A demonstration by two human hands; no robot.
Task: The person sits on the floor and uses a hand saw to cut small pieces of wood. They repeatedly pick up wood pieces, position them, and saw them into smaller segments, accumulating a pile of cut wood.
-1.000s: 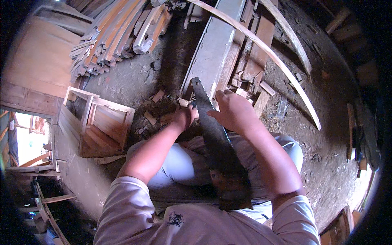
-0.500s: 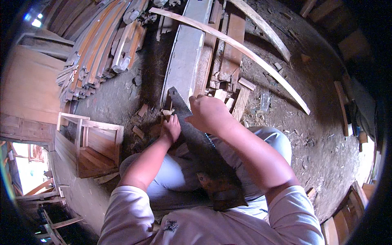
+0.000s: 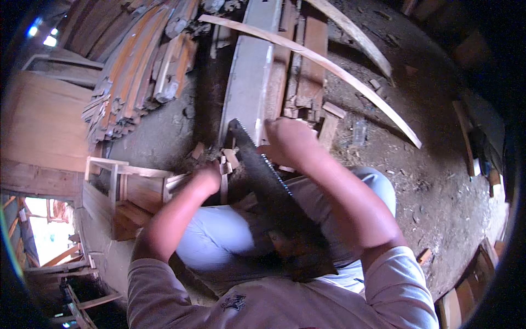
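Observation:
A handsaw (image 3: 266,178) with a dark blade slants across my lap, its handle (image 3: 298,257) near my body. The toothed edge faces right, and the tip lies over the near end of a long grey plank (image 3: 249,71). My right hand (image 3: 293,141) is curled close beside the teeth, away from the handle; what its fingers hold, if anything, is hidden. Low on the left of the blade, my left hand (image 3: 209,176) is blurred. Its fingertips meet small wood pieces (image 3: 232,158), and I cannot tell whether it grips one.
Bundled wood strips (image 3: 129,71) lie at the far left, above a small wooden frame box (image 3: 139,192). A long curved strip (image 3: 329,66) crosses the plank. Brown boards (image 3: 312,60) and short offcuts (image 3: 333,109) lie to its right on the dirt floor (image 3: 427,186).
My left hand has moved left and slightly down, away from the blade, toward small wood pieces. My right hand has shifted slightly right and up. The saw stays nearly in place.

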